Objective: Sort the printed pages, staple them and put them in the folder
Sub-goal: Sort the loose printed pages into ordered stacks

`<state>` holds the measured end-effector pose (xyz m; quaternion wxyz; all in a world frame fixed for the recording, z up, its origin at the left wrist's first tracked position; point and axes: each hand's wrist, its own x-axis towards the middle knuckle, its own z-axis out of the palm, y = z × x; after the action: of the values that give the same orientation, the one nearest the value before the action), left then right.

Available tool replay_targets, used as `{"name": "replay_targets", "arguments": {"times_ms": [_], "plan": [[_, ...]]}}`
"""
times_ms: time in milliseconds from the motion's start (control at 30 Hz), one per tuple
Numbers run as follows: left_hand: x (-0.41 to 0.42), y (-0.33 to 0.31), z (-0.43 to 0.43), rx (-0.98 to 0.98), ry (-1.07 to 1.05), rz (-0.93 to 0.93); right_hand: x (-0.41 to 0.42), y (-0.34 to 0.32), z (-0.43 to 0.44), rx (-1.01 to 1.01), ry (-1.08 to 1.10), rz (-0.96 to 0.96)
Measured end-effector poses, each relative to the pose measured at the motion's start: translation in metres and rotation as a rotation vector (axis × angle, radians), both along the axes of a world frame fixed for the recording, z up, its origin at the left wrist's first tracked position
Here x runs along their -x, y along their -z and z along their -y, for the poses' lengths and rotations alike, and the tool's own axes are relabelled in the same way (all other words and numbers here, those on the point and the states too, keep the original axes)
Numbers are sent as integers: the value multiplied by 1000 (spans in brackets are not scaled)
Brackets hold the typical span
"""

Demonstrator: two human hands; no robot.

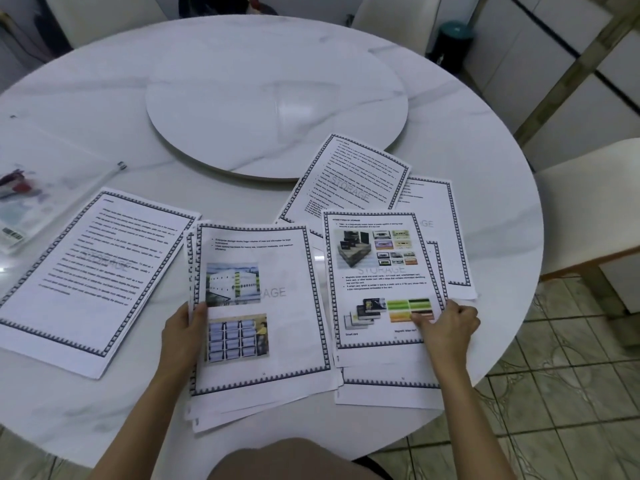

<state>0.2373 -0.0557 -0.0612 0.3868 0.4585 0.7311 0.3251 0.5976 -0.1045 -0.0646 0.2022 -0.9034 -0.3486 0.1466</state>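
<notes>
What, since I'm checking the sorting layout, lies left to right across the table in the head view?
Clear plastic folder → text-only page → stack with building photo → cassette-picture page → white chair.

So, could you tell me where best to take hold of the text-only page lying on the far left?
Take the text-only page by its near corner, coming from the table's near edge. It lies flat, that corner juts toward that edge, and bare table surrounds it, so its edge could probably be lifted there.
</notes>
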Motion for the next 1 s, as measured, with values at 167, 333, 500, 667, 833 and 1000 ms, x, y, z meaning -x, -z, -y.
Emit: {"name": "replay_targets", "arguments": {"times_ms": [167, 333, 500, 667, 833, 1000], "plan": [[0, 2, 0, 10, 2, -13, 4, -2, 2, -53, -11, 19], [0, 1, -2, 20, -2, 6, -1, -3, -5, -7, 24, -48], [2, 0, -3, 32, 6, 43, -14, -9, -10, 0, 45, -109], [3, -2, -2, 24, 23, 80, -24, -19, -13, -75, 26, -257], [4, -7, -1, 16, 63, 143, -30, -27, -20, -55, -123, -387], [6, -7, 1, 24, 93, 102, -31, -31, -24, -85, -175, -425]]}}
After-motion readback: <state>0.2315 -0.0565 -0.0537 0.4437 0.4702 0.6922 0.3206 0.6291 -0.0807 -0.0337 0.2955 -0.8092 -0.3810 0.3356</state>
